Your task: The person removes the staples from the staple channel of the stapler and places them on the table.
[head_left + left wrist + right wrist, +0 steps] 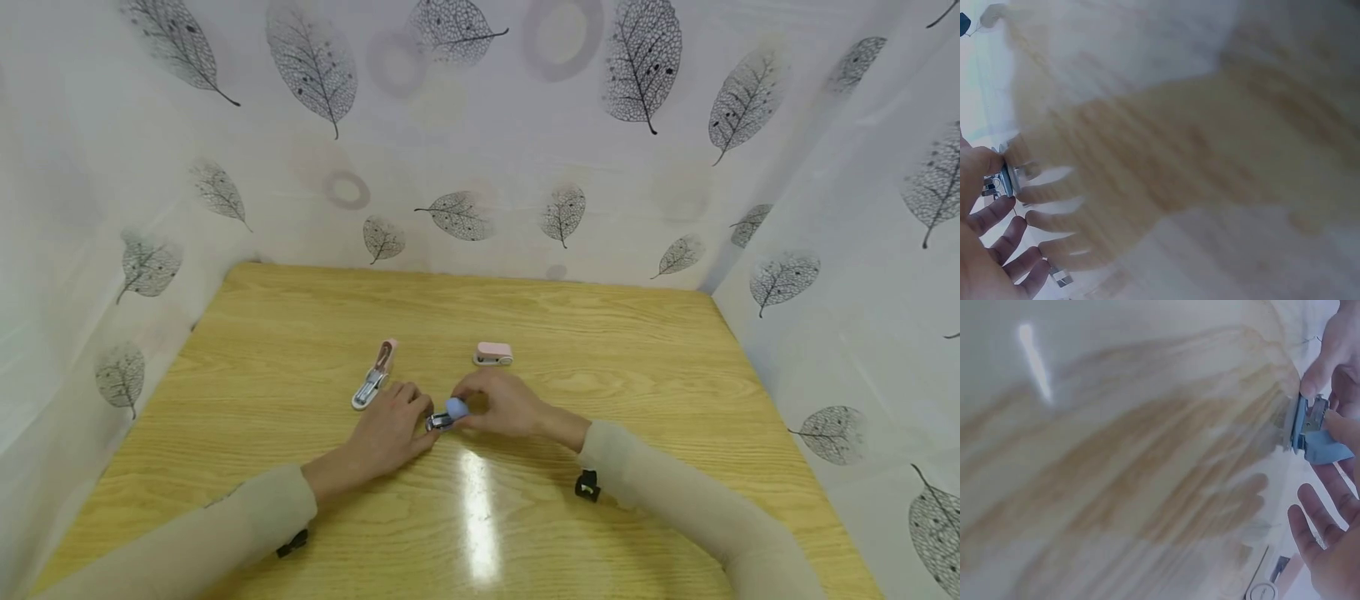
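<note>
A small blue stapler [455, 408] lies on the table between both hands, its cover swung up to bare the metal staple channel [438, 422]. Thumb and forefinger of my left hand [390, 429] pinch the stapler's metal end; the left wrist view has this hand [988, 225] at its edge. On the other side my right hand [506, 404] pinches the blue cover. Up close, the right wrist view has the blue cover [1329, 449] beside my right hand [1335, 550], some fingers spread away. Beyond the left hand lies an opened pink-and-white stapler [375, 375].
A closed pink-and-white stapler [493, 354] stands behind the right hand. The wooden table [600, 333] meets leaf-printed curtains [480, 167] at its back and sides. Bright glare [478, 517] marks the tabletop near the front.
</note>
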The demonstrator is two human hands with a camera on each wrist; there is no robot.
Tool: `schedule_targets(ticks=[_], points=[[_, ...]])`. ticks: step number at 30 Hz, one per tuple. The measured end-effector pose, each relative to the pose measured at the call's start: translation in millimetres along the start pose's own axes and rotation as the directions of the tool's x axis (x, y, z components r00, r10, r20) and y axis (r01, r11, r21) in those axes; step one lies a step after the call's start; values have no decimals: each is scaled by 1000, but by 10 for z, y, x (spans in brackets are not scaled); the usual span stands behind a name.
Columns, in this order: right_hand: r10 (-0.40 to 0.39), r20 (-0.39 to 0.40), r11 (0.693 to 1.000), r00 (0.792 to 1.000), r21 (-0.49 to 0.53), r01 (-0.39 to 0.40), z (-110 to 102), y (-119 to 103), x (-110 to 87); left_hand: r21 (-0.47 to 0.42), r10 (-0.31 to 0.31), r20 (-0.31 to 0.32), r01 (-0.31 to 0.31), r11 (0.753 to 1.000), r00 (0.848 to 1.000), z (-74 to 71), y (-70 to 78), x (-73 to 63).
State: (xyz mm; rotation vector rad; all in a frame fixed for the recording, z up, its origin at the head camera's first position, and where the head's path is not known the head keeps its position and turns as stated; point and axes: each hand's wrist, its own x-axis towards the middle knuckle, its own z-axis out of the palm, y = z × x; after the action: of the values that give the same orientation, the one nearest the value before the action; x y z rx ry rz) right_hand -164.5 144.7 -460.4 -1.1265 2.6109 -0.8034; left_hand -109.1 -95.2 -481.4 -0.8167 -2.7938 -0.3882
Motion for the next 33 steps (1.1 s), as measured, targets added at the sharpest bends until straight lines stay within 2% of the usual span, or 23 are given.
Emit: schedule_targets(ticks=[4, 13, 22, 28, 33], points=[[12, -22, 999, 1000, -39, -13, -64, 2, -40, 4, -8, 8, 8, 1000, 1000, -4, -8, 4], [27, -54, 999, 998, -43, -29, -186, 79, -113, -4, -24, 22, 24, 1000, 999, -30, -11, 9], [-11, -127, 998, 992, -70, 2, -146, 155, -195, -14, -30, 33, 31, 999, 999, -29, -10, -3], [-65, -179, 995, 982, -89, 49, -93, 175, -234, -13, -20, 33, 20, 1000, 999, -14, 0, -20], [-102, -197, 980, 975, -186, 65, -104, 137, -202, -9, -23, 44, 24, 1000, 999, -25, 5, -23]])
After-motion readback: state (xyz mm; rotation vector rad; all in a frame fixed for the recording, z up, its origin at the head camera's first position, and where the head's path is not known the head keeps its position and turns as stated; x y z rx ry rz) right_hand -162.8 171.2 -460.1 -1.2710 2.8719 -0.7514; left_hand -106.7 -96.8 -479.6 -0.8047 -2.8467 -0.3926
